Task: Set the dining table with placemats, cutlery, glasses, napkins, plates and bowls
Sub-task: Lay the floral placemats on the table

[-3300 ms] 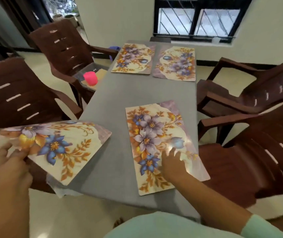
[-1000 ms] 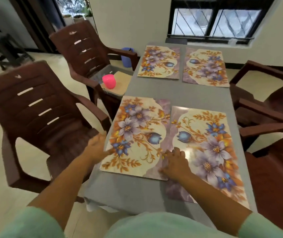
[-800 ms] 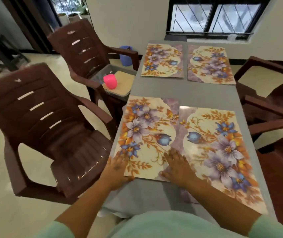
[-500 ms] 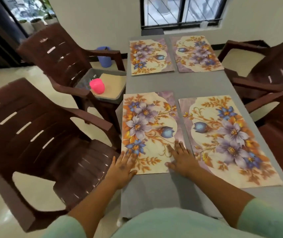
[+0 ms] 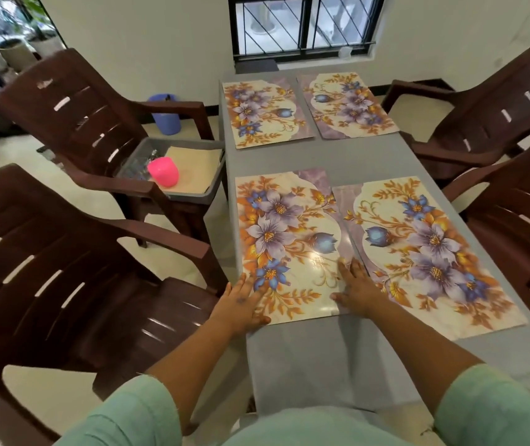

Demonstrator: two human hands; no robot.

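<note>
Both hands flat on near-left mat, squaring it on the table.

Left hand [image 5: 239,304] lies on the mat [image 5: 289,246] at its near-left corner, fingers straight, slightly spread; right hand [image 5: 355,289] presses the near-right corner, fingers splayed, tips by the seam with the next mat [image 5: 424,249]. Mat looks thin, glossy, likely light, bendy and prone to slide on the grey table [image 5: 321,355]. Best handled by flat-palm nudges, or pinched at the near edge under the fingers to lift.
</note>
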